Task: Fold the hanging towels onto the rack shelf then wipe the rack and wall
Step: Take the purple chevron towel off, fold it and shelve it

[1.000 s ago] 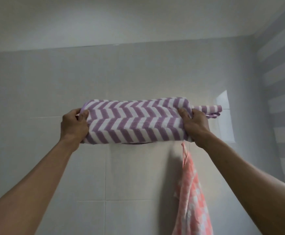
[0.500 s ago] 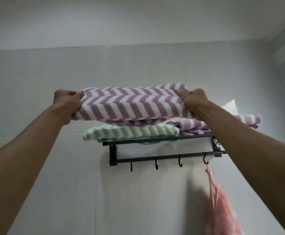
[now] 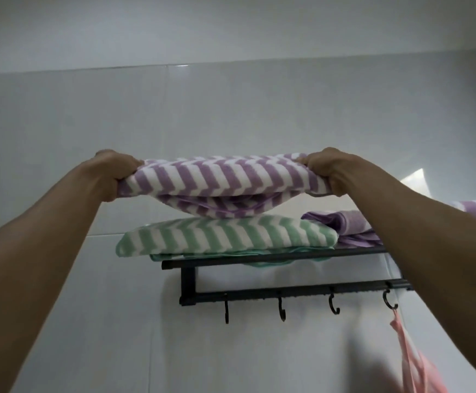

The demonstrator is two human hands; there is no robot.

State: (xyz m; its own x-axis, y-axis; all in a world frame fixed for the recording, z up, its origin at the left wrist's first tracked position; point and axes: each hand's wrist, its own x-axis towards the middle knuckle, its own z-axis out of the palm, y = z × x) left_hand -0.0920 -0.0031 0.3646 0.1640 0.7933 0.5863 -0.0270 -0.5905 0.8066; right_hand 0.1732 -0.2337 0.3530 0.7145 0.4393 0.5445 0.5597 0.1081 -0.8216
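A folded purple-and-white zigzag towel (image 3: pixel 219 180) is held level above the black wall rack (image 3: pixel 259 260). My left hand (image 3: pixel 112 173) grips its left end and my right hand (image 3: pixel 333 171) grips its right end. The towel's sagging middle hangs just over a folded green-and-white zigzag towel (image 3: pixel 217 236) that lies on the rack shelf. Another purple striped towel (image 3: pixel 344 226) lies folded on the shelf to the right, partly hidden by my right arm.
Under the shelf runs a black bar with several hooks (image 3: pixel 280 309). A pink towel (image 3: pixel 412 355) hangs from the rightmost hook. Pale grey wall tiles (image 3: pixel 231 109) surround the rack, and the ceiling meets the wall above.
Both hands have lifted the purple towel from in front of the rack to above the shelf. The view has tilted up, showing the rack, hooks and green towel.
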